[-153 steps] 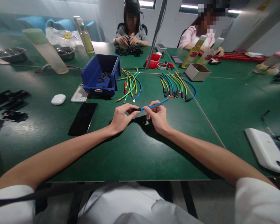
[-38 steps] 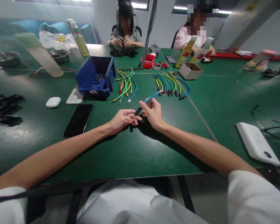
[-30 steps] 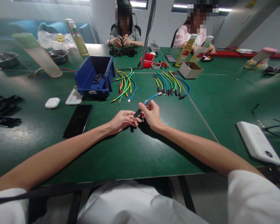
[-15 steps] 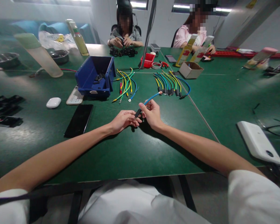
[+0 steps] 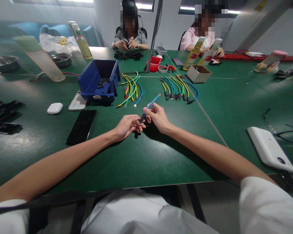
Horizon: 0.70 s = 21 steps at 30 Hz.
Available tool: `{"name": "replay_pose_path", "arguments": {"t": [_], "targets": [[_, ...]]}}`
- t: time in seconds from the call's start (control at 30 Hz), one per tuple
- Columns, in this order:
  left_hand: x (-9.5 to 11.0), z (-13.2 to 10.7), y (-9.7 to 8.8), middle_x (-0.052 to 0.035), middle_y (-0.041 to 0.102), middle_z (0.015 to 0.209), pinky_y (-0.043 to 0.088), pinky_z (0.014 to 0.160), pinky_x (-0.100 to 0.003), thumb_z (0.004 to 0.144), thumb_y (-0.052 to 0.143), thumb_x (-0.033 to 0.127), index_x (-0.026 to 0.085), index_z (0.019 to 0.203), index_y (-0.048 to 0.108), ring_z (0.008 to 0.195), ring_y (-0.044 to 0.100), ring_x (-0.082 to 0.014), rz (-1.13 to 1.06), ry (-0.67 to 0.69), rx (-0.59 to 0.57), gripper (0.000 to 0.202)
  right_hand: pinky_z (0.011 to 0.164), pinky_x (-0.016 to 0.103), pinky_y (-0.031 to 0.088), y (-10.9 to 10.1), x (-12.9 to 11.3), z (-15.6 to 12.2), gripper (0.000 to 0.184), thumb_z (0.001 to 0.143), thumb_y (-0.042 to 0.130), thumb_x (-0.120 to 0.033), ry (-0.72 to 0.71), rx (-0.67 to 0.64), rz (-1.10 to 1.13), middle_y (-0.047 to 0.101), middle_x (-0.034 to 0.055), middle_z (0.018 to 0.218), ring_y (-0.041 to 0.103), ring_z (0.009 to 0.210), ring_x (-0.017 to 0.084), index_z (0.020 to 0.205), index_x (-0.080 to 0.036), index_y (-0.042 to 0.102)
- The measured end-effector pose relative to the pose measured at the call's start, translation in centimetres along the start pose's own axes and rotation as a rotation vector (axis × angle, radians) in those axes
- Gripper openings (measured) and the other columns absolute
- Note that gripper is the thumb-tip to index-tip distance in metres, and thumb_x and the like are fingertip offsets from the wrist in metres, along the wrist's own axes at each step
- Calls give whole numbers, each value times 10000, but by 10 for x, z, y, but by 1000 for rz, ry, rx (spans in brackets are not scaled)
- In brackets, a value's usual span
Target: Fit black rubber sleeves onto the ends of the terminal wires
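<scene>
Between thumb and fingers, my right hand (image 5: 158, 118) pinches a short blue wire (image 5: 153, 102). Its bare copper-coloured tip points up and away to the right. A black sleeve (image 5: 142, 118) covers the wire's lower end, where a small metal terminal shows. My left hand (image 5: 127, 126) has its fingertips closed around that sleeved end. Beyond my hands lies a loose bunch of yellow, green and blue wires (image 5: 130, 89). To its right, a row of similar wires (image 5: 177, 87) has black sleeves on the near ends.
A blue bin (image 5: 97, 81) holding small black pieces stands at left, near a black phone (image 5: 81, 126) and a white case (image 5: 55, 108). A white device (image 5: 271, 148) lies at right. Farther back are a red tray (image 5: 154, 63), a cardboard box (image 5: 199, 74), bottles and two people.
The blue wire has swung: its bare tip moved left and it now stands steeper. The terminal at its sleeved end has come into sight. Both hands stay nearly in place.
</scene>
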State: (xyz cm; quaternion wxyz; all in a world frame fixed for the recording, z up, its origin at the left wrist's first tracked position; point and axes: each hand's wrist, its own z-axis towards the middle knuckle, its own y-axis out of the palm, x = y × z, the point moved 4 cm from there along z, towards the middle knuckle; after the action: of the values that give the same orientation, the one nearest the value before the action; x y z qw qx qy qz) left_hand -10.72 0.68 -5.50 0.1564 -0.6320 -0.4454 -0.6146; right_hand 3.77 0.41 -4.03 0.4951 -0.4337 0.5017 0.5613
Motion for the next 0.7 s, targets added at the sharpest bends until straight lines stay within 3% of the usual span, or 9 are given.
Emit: {"name": "replay_pose_path", "arguments": {"t": [0.3, 0.53, 0.7], "targets": [[3, 0, 1, -60, 684, 736, 445, 540, -210, 798, 678, 348, 107, 838, 607, 549, 576, -93, 6, -8, -46, 254, 387, 191, 328, 0, -7, 4, 407, 771, 718, -464, 99, -144, 19, 528, -81, 595, 441, 396, 41, 1015, -170, 578], [5, -1, 3, -48, 687, 729, 464, 541, -205, 752, 746, 355, 120, 799, 569, 529, 574, -80, 27, 6, -49, 298, 387, 191, 309, -2, -17, 7, 389, 801, 701, -406, 20, -195, -117, 561, -61, 606, 436, 411, 41, 1083, -149, 626], [3, 0, 0, -39, 683, 710, 458, 503, -203, 756, 745, 375, 116, 797, 586, 493, 557, -76, 102, 93, 22, 306, 402, 188, 331, -2, -17, 6, 411, 814, 682, -409, 0, -211, -131, 571, -56, 624, 447, 427, 42, 1123, -145, 623]]}}
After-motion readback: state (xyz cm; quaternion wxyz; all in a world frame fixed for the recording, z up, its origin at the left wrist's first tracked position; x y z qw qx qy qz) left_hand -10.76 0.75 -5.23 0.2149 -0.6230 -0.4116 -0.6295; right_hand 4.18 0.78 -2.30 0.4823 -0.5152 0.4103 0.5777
